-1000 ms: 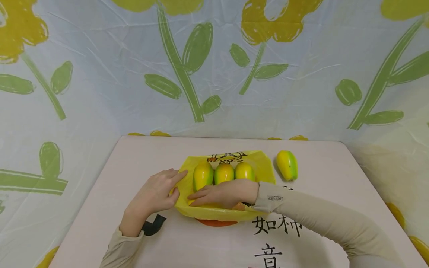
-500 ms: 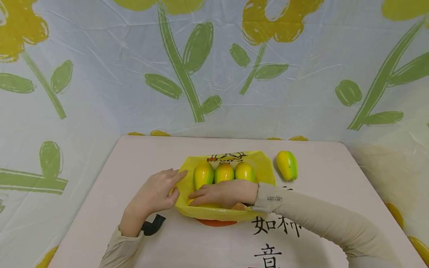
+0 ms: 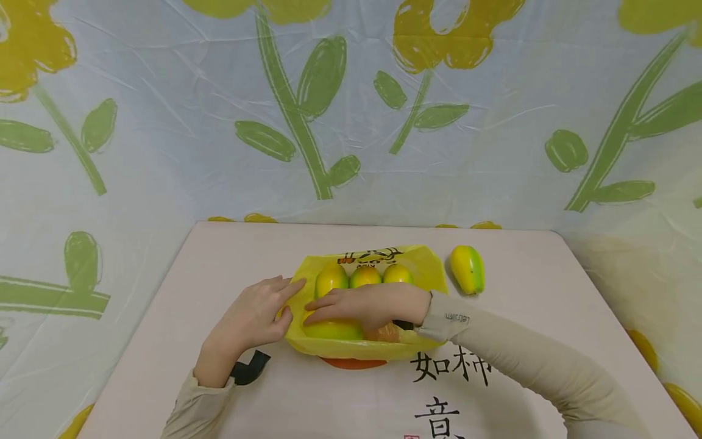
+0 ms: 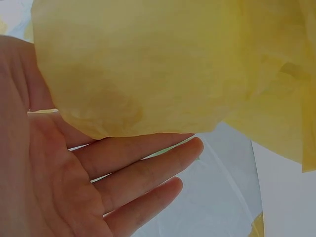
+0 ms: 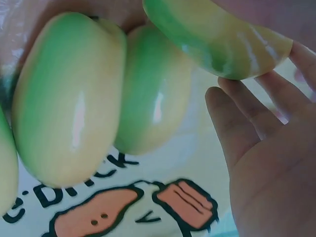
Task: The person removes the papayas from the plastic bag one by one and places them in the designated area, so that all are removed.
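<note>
A yellow plastic bag [image 3: 430, 271] lies on the table with its mouth spread wide. Inside it, mangoes [image 3: 331, 279], yellow and green, stand in a row at the back. Another mango [image 3: 331, 330] lies sideways along the front edge. My right hand [image 3: 367, 305] is over this front mango, fingers stretched leftward; in the right wrist view the mango [image 5: 217, 42] shows right at the fingertips. My left hand [image 3: 258, 311] touches the bag's left edge, its index finger reaching over the film. From the left wrist, the bag [image 4: 148, 69] covers part of those straight fingers [image 4: 148, 173].
One more mango [image 3: 467, 269] lies on the table right of the bag. The pale tabletop [image 3: 241, 244] carries printed black characters [image 3: 452, 369]. A flower-print curtain [image 3: 208, 152] surrounds the table at the back and sides.
My right hand has shifted slightly up and away from the bag's front edge, uncovering the sideways mango. The left hand stays in place.
</note>
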Motion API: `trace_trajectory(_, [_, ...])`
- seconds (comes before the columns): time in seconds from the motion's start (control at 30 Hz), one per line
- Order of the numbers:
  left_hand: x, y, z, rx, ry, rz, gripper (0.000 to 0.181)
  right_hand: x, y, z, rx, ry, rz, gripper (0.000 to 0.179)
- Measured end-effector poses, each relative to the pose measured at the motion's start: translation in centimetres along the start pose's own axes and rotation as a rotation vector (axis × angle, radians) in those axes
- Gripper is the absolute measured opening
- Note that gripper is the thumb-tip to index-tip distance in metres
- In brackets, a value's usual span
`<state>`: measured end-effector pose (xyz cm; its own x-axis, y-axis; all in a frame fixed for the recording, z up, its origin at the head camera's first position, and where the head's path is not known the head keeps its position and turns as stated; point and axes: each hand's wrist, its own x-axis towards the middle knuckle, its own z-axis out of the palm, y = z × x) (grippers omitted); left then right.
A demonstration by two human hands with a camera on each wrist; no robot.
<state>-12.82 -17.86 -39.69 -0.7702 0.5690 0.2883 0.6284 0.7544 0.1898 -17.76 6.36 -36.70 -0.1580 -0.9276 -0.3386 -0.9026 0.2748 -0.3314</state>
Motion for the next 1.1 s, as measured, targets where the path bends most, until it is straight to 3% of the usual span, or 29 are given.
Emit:
trace_trajectory(0.37, [0.0,-0.1,0.0,0.001,-0.008,-0.006,0.047,-1.7,0.1,-1.1,0.136,0.088,0.048,0.102])
trace_trajectory(0.53, [0.0,-0.1,0.0,0.005,0.001,0.002,0.047,-3.1,0.1,-1.5,0.183,0.150,0.026,0.102])
trace_trajectory(1.1, [0.1,-0.2,0.3,-0.002,0.019,0.018,0.047,-7.4,-0.4,-1.6,0.192,0.384,-0.016,0.090])
